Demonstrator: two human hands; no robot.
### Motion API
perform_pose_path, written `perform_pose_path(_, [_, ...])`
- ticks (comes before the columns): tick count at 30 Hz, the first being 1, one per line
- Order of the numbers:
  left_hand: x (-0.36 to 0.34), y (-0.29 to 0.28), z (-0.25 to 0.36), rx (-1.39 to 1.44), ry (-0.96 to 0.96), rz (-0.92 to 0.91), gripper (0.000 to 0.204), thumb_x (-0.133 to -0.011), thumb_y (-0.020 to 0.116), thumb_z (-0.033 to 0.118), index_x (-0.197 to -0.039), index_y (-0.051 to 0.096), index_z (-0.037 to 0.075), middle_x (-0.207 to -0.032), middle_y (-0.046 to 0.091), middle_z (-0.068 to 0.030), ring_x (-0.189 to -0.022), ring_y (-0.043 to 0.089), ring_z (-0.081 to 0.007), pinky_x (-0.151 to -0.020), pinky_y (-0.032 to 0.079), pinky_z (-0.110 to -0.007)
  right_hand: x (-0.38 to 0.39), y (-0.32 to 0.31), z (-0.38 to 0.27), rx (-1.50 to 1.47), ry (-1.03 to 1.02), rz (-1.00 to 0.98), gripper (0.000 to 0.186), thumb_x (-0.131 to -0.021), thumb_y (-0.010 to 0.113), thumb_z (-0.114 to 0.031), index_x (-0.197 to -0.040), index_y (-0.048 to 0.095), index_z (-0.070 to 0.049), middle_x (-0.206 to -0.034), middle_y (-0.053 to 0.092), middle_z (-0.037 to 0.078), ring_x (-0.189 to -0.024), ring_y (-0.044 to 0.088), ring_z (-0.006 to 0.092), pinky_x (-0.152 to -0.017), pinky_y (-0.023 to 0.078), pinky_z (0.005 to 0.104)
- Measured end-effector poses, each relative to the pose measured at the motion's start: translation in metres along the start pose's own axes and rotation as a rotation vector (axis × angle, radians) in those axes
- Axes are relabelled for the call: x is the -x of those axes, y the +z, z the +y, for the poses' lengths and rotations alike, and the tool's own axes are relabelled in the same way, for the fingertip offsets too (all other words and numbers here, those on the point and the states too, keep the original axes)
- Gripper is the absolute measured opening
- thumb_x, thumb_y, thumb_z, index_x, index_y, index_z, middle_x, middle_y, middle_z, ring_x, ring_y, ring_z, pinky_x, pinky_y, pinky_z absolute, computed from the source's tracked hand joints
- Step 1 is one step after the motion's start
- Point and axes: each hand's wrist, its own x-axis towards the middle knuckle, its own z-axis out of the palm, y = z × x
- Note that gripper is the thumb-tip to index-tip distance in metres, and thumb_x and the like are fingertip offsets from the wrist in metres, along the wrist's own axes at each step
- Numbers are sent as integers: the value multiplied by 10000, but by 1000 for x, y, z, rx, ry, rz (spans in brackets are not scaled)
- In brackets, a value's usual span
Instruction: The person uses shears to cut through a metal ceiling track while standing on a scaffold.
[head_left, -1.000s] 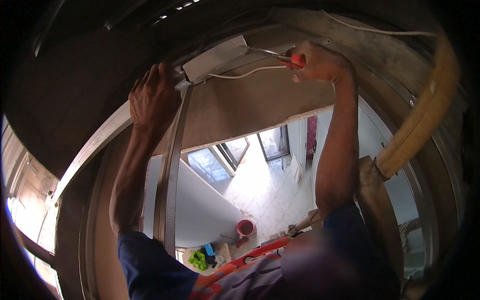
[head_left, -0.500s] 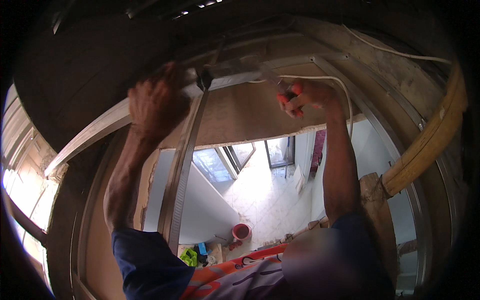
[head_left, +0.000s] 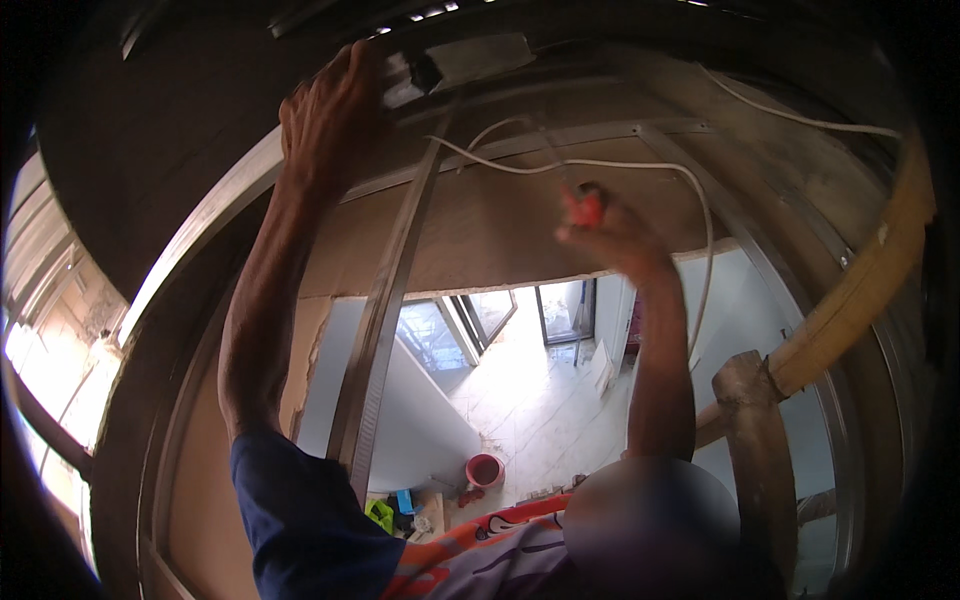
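My left hand (head_left: 330, 125) is wrapped around a long, pale metal channel (head_left: 205, 230). The channel rises from the lower left past the hand. Its far end (head_left: 485, 58) sticks out beyond my fingers, with a dark patch beside them. Lower and to the right, my right hand (head_left: 620, 235) is closed on a red-handled tool (head_left: 588, 207). A narrow metal part points up and away from its grip; motion blur hides the exact kind. The tool is apart from the channel. Behind both hands run a fixed metal rail (head_left: 600, 130) and a white cable (head_left: 630, 164).
A metal stud (head_left: 385, 300) slopes down beside my left arm. At the right a wooden pole (head_left: 850, 300) meets an upright post (head_left: 750, 430). Through the opening far below show a tiled floor (head_left: 520, 400) and a red bucket (head_left: 485, 470).
My left hand has moved up and away with the channel, lifting its end off the fixed rail. My right hand has dropped slightly with the red-handled tool, uncovering more of the white cable.
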Motion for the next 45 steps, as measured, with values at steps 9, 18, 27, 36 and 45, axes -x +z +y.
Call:
perform_pose_path(9, [5,30,19,-19,15,-33,223,-708,594,62,-891,467,43,-866,592,-120,-873,607,-296,-732,470,-425,-31,85,-24,-420,-114,-117,253,-787,650,-242,-791,449,-88,-688,405,-43,-596,368,42,-503,308,234])
perform_pose_path(18, [13,67,18,11,4,-133,271,-707,626,126,-912,478,31,-893,600,-132,-846,620,-304,-702,490,-432,-78,94,-39,-409,-40,-96,198,-802,614,-172,-748,447,-80,-568,420,-3,-490,420,88,-435,313,241])
perform_pose_path(27, [0,94,7,-4,-61,-388,399,-707,672,252,-966,489,11,-933,617,-155,-860,620,-348,-712,488,-466,-113,103,-28,-369,183,-120,183,-765,625,-95,-708,458,-47,-505,434,29,-377,418,116,-347,332,282])
perform_pose_path(36, [-2,162,-54,8,-55,-445,460,-708,668,405,-1030,559,95,-905,644,-181,-870,628,-352,-704,494,-495,-145,74,21,-575,288,-287,175,-761,651,-153,-823,536,-36,-625,549,79,-535,569,193,-435,460,375])
perform_pose_path(45, [23,132,-24,57,-88,-494,365,-695,651,336,-918,642,47,-880,648,-185,-839,637,-348,-714,521,-445,-110,-5,-6,-583,212,66,326,-751,682,-195,-981,518,-33,-827,567,117,-713,602,237,-634,530,429])
